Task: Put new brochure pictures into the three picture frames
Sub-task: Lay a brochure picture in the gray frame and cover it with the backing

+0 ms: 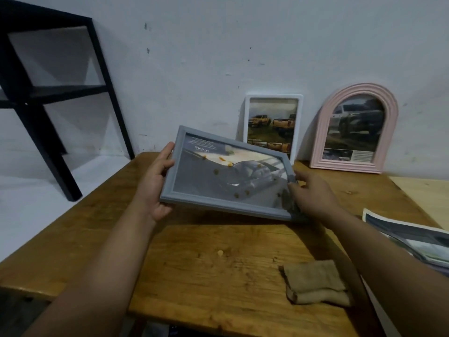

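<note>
Nearest the camera, a folded tan cloth [315, 283] lies on the wooden table [194, 276], toward the right front. At the right edge of the table a loose stack of brochure pages [410, 239] lies flat, partly cut off by the edge of the view.

Above the middle of the table, both hands hold the grey frame [228, 173] clear of the surface, glass side up and tilted, with its far left corner highest. The left hand [155, 181] grasps the frame's short left edge, thumb over the front and fingers wrapped behind. The right hand [308, 193] grasps the right end near the lower corner; its fingers curl round that edge, though blur there hides the exact finger placement. A brochure picture of a vehicle is already visible behind the glass, which also carries several small yellowish specks.

Beyond the grey frame, two more frames stand on the table leaning against the wall: a white rectangular frame [300, 122] and, to its right, a pink arched frame [325, 132]. Each shows a vehicle picture. A black shelf unit [48, 93] stands at far left.

Assessment: all three frames appear loaded, so the step in hand is the final one, namely placing the grey frame. The next move calls for turning it upright and setting it against the wall in the open space left of the white frame, without knocking that frame. The specks may warrant wiping with the cloth first.
</note>
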